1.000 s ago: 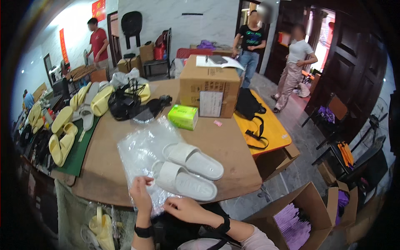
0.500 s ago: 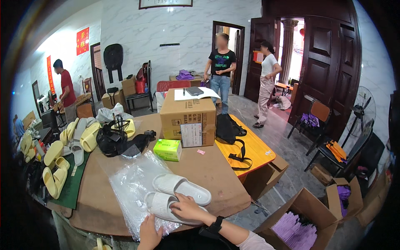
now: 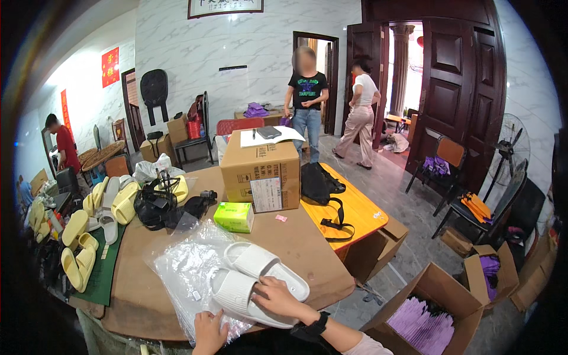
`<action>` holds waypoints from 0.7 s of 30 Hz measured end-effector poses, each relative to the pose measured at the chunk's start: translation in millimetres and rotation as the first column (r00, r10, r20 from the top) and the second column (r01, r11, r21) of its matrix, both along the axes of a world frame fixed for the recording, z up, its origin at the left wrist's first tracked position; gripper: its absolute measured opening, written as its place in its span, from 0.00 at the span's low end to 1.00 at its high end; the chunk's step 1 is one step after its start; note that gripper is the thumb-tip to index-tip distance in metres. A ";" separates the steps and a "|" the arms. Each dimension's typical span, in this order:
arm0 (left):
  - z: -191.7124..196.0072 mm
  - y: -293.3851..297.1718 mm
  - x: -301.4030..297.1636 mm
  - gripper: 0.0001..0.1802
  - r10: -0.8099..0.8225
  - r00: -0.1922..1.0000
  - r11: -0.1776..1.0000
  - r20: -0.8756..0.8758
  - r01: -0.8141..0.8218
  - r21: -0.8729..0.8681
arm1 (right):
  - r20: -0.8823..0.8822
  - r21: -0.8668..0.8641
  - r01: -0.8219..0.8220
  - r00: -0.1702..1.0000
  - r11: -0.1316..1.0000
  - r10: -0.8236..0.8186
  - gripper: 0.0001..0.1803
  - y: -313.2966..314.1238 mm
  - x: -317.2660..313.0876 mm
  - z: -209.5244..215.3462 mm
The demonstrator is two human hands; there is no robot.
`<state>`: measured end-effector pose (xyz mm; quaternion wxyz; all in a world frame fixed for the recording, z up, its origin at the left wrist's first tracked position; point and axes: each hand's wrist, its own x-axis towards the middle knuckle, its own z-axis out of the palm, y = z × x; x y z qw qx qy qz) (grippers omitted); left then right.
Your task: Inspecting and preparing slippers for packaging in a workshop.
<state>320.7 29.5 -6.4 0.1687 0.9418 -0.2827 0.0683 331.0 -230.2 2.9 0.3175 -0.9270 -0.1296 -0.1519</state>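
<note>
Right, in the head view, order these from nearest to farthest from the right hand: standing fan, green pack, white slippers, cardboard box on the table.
1. White slippers: touching the right hand.
2. Green pack: ahead, slightly left.
3. Cardboard box: beyond the pack.
4. Standing fan: far right.

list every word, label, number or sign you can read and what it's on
Wording not copied, only located:
Cardboard carton: dark printed letters
White label on it: too small to read
Red wall sign: characters
Red strip: too blurred to read
Framed wall sign: characters, cut off above
Black T-shirt: coloured lettering
Green box: too small to read
</note>
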 end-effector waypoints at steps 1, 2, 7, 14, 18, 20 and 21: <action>8.5 -2.0 0.2 0.28 0.038 0.995 0.994 -0.088 -0.028 0.109 | -0.054 0.066 -0.016 0.998 0.998 0.019 0.20 -4.4 -8.4 10.2; 7.7 -1.8 1.1 0.28 0.047 0.995 0.993 -0.093 -0.037 0.114 | 0.035 0.090 -0.009 0.999 0.996 0.006 0.18 -6.3 -13.2 9.8; -2.7 -11.6 10.6 0.31 0.053 0.994 0.970 0.099 -0.028 -0.241 | 0.087 0.279 -0.117 0.992 0.953 0.096 0.18 -15.4 -26.5 24.4; 22.6 -42.4 10.1 0.43 0.161 0.961 0.877 0.226 -0.034 -0.479 | -0.062 0.366 -0.235 0.959 0.901 0.275 0.17 -15.7 -31.8 22.5; -14.4 -17.1 17.2 0.39 -0.005 0.998 0.915 -0.067 -0.022 -0.402 | -0.069 0.412 -0.239 0.954 0.879 0.292 0.15 -13.6 -36.7 18.5; -8.7 -15.9 12.6 0.34 0.066 0.996 0.958 -0.058 -0.080 -0.276 | -0.055 0.482 -0.172 0.973 0.859 0.225 0.14 -15.1 -45.7 21.0; -6.9 -16.2 11.3 0.31 0.123 0.991 0.983 -0.043 -0.128 -0.134 | -0.055 0.472 -0.183 0.970 0.863 0.236 0.14 -18.9 -49.6 21.0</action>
